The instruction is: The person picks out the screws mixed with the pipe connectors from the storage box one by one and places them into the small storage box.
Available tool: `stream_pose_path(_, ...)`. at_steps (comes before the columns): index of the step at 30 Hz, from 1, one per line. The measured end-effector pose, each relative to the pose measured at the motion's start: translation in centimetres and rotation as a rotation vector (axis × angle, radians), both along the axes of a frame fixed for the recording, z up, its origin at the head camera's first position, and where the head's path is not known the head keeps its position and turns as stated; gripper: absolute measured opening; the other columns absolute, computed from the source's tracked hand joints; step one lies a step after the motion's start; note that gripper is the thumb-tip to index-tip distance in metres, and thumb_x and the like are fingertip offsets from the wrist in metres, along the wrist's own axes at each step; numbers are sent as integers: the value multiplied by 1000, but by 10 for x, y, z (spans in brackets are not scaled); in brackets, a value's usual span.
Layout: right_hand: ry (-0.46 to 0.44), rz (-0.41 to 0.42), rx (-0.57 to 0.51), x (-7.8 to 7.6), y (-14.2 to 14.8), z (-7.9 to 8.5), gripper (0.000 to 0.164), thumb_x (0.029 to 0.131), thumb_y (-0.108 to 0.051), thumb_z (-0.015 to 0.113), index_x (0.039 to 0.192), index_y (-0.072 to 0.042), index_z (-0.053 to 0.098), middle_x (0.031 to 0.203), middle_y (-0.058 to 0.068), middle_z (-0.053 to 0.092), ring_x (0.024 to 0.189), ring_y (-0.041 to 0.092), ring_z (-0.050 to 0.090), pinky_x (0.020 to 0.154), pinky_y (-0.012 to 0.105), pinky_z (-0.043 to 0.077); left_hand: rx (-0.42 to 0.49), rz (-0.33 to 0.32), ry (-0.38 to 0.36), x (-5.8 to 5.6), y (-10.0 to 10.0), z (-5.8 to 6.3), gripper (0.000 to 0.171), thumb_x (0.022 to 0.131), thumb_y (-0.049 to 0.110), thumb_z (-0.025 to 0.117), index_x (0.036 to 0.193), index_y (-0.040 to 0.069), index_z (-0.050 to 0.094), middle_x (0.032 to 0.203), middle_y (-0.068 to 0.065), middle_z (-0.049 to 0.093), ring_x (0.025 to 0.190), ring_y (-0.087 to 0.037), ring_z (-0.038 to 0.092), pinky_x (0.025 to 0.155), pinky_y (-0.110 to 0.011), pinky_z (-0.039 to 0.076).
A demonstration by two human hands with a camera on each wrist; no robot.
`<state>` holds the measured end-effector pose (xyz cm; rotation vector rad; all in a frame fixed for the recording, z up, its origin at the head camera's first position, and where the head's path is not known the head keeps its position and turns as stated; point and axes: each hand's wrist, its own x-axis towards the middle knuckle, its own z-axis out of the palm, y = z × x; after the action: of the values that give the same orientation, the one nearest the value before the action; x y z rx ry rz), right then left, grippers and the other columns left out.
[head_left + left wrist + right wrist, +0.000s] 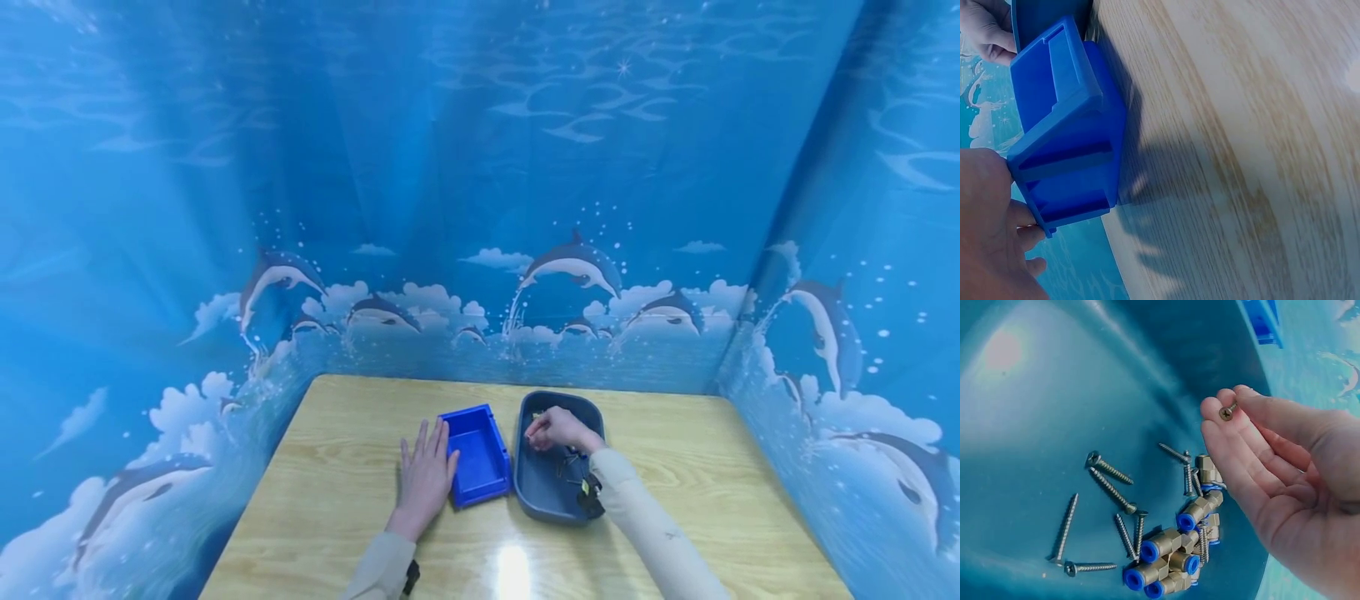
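My right hand (561, 429) is over the dark grey tub (542, 492), pinching a small screw (1227, 413) between thumb and fingers, its cross-slotted head facing the right wrist camera. Below it, on the tub's floor, lie several loose screws (1112, 490) and a cluster of brass push-in fittings (1164, 544) with blue collars. To the left stands a blue plastic bin (480, 462); no parts show on its floor. My left hand (426, 477) rests at the bin's left side with fingers extended, fingertips against its rim in the left wrist view.
Both containers stand side by side on a light wood-grain table (345, 450). A blue curtain (420, 167) printed with dolphins surrounds the table at the back and sides. Light glares off the tabletop near the front.
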<state>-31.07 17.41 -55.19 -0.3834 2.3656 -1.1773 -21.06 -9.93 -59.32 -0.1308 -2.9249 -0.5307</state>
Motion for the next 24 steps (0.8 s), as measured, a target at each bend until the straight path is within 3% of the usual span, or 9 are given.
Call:
stream_pose_path(8,-58,-16,-156,-1,-1,4,18,95,3,64,109,12,71,96,21,76,88,32,75,86,52,61,-18,-6,11,1,-4,1,60,107,37,48,157,6,36,164,-11,32,154,-36,20,120,-69,15)
stream_pose_path(18,-76,-59,-274,4,-24,21,28,98,0,62,120,19,63,106,28,73,89,25,76,94,58,55,-13,-4,24,0,-4,0,59,107,38,47,156,6,38,164,-10,32,153,-36,21,120,-68,15)
stream_pose_path(24,-30,-116,-297,10,-54,26,26,96,1,64,117,18,64,103,29,73,87,29,76,83,46,62,6,-12,41,1,-1,-1,59,106,36,50,155,4,40,163,-12,34,153,-38,23,120,-69,12)
